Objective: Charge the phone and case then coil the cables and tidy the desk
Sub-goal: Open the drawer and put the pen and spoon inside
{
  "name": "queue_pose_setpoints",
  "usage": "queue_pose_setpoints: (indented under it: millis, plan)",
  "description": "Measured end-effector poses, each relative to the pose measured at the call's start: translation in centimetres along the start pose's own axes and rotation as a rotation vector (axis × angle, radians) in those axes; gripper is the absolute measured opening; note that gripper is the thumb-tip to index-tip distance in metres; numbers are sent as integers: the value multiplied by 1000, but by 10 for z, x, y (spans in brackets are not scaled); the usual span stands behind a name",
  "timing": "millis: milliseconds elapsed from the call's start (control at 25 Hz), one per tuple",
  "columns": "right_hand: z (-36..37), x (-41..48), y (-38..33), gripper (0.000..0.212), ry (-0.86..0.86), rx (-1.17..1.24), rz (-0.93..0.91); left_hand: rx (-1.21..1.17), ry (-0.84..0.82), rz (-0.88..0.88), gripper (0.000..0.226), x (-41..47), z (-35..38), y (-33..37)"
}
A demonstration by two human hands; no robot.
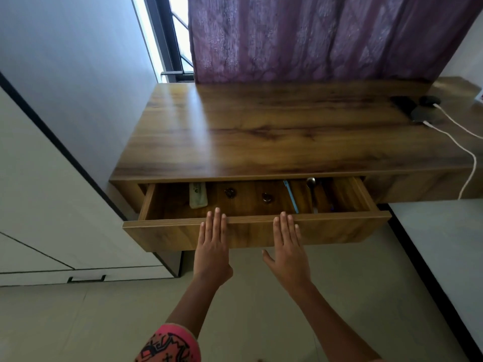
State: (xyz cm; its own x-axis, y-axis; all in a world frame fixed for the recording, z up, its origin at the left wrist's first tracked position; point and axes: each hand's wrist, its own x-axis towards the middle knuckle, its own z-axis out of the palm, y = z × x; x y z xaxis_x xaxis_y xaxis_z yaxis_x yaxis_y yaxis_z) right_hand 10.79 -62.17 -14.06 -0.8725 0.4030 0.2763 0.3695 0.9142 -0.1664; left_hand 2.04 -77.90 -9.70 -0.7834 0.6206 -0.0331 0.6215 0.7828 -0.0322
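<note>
The wooden desk (pixel 261 131) has its drawer (pixel 339 228) pulled partly out. My left hand (pixel 213 246) and my right hand (pixel 288 246) lie flat against the drawer front with straight fingers, fingertips at its top edge. At the desk's far right lies a dark phone (pixel 424 114) with a white cable (pixel 467 150) plugged into it. Beside it sits a small dark case (pixel 430 100) with a second white cable (pixel 460 124) attached. Both cables run off to the right; one drops over the desk's front edge.
Inside the drawer lie a pale packet (pixel 197 195), two small round dark items (pixel 230 192), a blue pen (pixel 291 195) and a spoon (pixel 311 184). A purple curtain (pixel 313 37) hangs behind the desk. A white cabinet (pixel 39 205) stands at left, a bed edge (pixel 444 244) at right.
</note>
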Motion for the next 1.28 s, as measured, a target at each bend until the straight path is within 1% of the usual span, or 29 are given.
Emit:
queue_pose_setpoints:
  millis: [120, 200, 320, 400, 520, 560, 640, 680, 720, 760, 800, 840, 920, 1000, 1120, 1200, 1280]
  plan:
    - [8, 30, 6, 102, 23, -8, -20, 54, 27, -11, 98, 31, 2, -3]
    - [16, 50, 8, 102, 30, -11, -19, 61, 58, -16, 102, 53, 10, -8]
    - [27, 70, 12, 101, 45, -28, -24, 21, 189, 12, 114, 80, 28, -16]
    - [35, 80, 16, 98, 67, -74, -47, 11, 251, 38, 118, 93, 36, -22]
    - [54, 97, 22, 87, 105, -148, -45, 74, 289, 63, 123, 117, 47, -34]
    - [61, 105, 23, 84, 117, -149, -36, 98, 304, 62, 116, 126, 52, -36]
    - [73, 121, 24, 75, 139, -161, -6, 97, 284, 60, 86, 140, 61, -36]
    - [84, 129, 26, 71, 162, -167, 3, 58, 231, 63, 75, 147, 66, -34]
    - [94, 134, 27, 71, 205, -175, 7, 19, 149, 64, 70, 151, 67, -32]
    - [103, 138, 28, 78, 267, -187, 10, -8, 98, 75, 71, 154, 72, -33]
    - [111, 142, 30, 89, 327, -190, 15, -41, 103, 93, 73, 159, 81, -36]
    - [120, 147, 33, 101, 387, -194, 2, -69, 221, 113, 74, 168, 92, -38]
    - [127, 151, 37, 114, 455, -234, -39, -72, 466, 150, 74, 182, 105, -38]
    - [130, 151, 41, 118, 478, -245, -92, -95, 595, 143, 74, 183, 120, -37]
    - [130, 151, 42, 116, 482, -261, -126, -121, 598, 108, 72, 184, 119, -34]
    - [130, 149, 41, 114, 465, -264, -120, -68, 568, 102, 73, 179, 117, -34]
    - [124, 146, 41, 107, 442, -280, -127, 21, 517, 77, 85, 172, 111, -29]
